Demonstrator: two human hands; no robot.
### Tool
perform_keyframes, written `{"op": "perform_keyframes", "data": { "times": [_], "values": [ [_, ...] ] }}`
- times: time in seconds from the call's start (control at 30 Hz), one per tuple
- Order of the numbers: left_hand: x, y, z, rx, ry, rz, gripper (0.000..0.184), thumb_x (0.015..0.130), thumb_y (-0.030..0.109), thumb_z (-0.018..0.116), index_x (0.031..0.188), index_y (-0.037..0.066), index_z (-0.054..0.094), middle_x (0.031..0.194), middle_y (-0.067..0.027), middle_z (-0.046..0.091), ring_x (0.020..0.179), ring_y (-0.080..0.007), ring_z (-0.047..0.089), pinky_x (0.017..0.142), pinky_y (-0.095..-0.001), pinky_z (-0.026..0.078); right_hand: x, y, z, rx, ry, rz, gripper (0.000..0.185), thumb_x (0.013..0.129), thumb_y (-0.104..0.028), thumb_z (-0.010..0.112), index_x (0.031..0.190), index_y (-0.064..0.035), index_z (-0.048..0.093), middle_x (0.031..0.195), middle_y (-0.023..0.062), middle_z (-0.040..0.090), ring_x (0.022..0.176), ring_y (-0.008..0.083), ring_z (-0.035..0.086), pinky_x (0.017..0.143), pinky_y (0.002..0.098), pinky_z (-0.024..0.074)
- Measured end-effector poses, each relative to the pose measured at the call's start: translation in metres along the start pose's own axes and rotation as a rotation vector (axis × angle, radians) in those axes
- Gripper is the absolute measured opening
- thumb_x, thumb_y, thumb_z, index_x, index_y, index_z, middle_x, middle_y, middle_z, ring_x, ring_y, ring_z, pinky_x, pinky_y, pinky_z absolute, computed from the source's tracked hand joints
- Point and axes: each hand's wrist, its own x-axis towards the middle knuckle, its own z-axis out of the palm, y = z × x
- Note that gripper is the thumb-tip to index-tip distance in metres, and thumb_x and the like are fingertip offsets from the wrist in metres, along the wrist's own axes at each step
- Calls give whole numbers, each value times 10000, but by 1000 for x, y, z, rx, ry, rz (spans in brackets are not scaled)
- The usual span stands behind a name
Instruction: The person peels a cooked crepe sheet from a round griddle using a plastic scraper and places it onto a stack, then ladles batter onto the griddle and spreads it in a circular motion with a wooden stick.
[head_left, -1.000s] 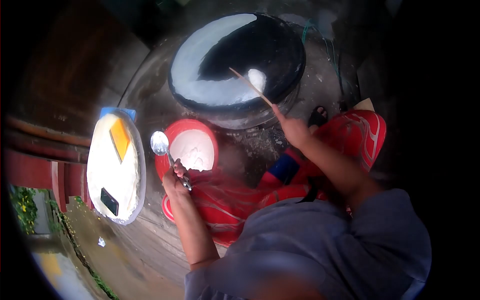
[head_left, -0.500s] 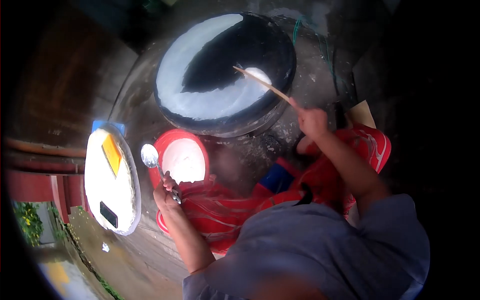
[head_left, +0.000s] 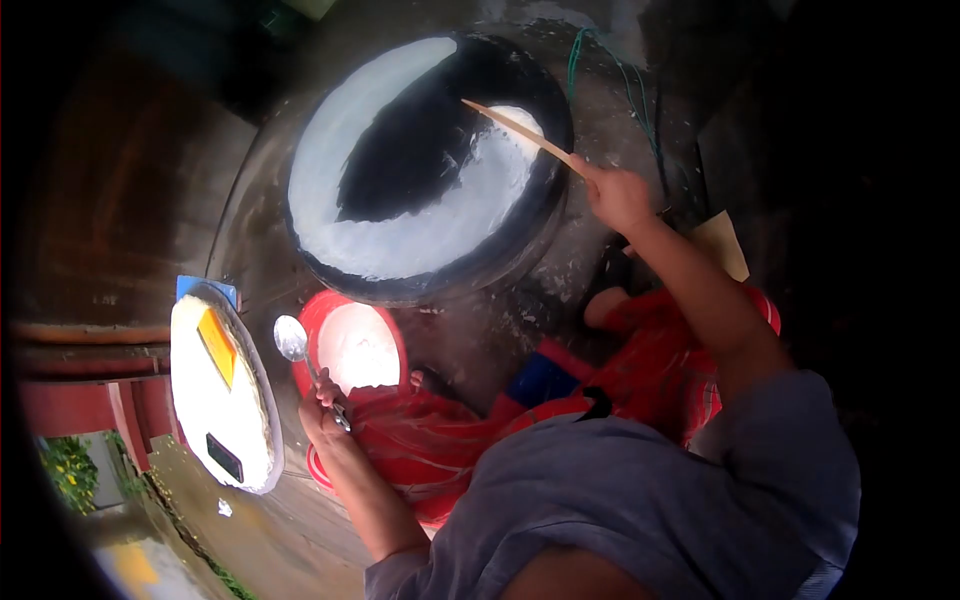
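Observation:
My left hand (head_left: 323,408) is closed round the handle of a metal ladle (head_left: 291,339), whose white-coated bowl points up beside a red bucket (head_left: 398,345) of white batter (head_left: 357,345). My right hand (head_left: 615,196) grips a thin wooden stick (head_left: 520,128). The stick reaches over a large round black griddle (head_left: 400,165), across a thick white lump (head_left: 520,125) at its right side. A pale batter layer (head_left: 345,225) curves round the griddle's left, near and right parts, leaving a dark middle.
On the left stands a round white-topped stack (head_left: 215,400) with a yellow piece (head_left: 216,345) and a dark phone (head_left: 225,457) on it. A blue object (head_left: 207,291) is behind it. Red cloth (head_left: 410,440) covers my lap. A green cord (head_left: 640,105) lies beyond the griddle.
My right hand has moved the stick and the white lump along the griddle's right side, away from me. The pale layer now extends further round. The ladle remains in my left hand.

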Motion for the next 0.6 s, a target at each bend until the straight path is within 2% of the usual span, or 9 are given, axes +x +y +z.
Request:
{"op": "perform_keyframes", "data": {
  "times": [0.07,0.1,0.17,0.3,0.37,0.47,0.5,0.57,0.6],
  "values": [
    [1,-1,2,-1,31,24,226,928,110,326,979,-83,431,700,-72,472,510,-141,443,430,-244,387,8,-15,6,662,-92,384,503,727,-78,597,1193,-264,566,649,84,559,555,264,562,541,356,461],
    [2,-1,3,-4,60,48,215,924,103,332,972,-82,431,700,-72,473,512,-141,445,431,-243,389,-5,-19,13,772,-43,296,452,730,-81,604,1150,-249,603,613,81,548,548,257,557,517,348,447],
    [5,6,-1,-4,52,33,206,919,97,338,965,-80,432,701,-70,473,514,-139,446,432,-241,390,-26,-16,-25,500,-134,-238,494,712,-64,611,1172,-246,589,612,69,525,529,243,542,500,343,450],
    [7,3,2,-9,1,18,178,905,76,345,956,-68,435,702,-67,473,521,-137,450,435,-237,394,-12,61,-17,127,-38,-208,544,703,-54,594,1211,-243,554,615,59,477,514,239,524,495,351,467],
    [12,8,1,-23,-16,-14,160,901,69,350,954,-56,435,703,-67,473,524,-141,455,439,-241,400,25,73,-6,23,-4,-173,534,726,-62,572,1227,-243,535,658,72,526,540,254,541,508,363,467],
    [15,5,6,-22,23,-1,161,905,79,345,958,-46,433,703,-65,474,529,-142,462,444,-244,406,69,50,18,168,80,-15,489,738,-89,570,1199,-250,558,690,90,569,570,267,559,519,373,463],
    [15,5,6,-18,24,2,163,907,84,347,954,-45,434,705,-63,476,530,-140,464,446,-244,409,69,44,30,360,59,113,457,729,-111,592,1162,-257,586,697,103,591,577,273,569,511,378,454],
    [16,5,6,-17,23,6,165,908,90,349,950,-44,436,707,-61,479,530,-139,466,447,-244,411,51,41,10,672,-97,-20,444,710,-124,615,1129,-273,612,628,89,562,543,264,558,493,369,448],
    [17,5,5,-13,23,-3,173,909,93,352,959,-48,438,710,-62,483,530,-138,467,447,-244,412,44,55,-3,418,-157,-321,496,704,-100,615,1161,-290,588,615,71,545,511,252,545,479,360,444]
  ]
}}
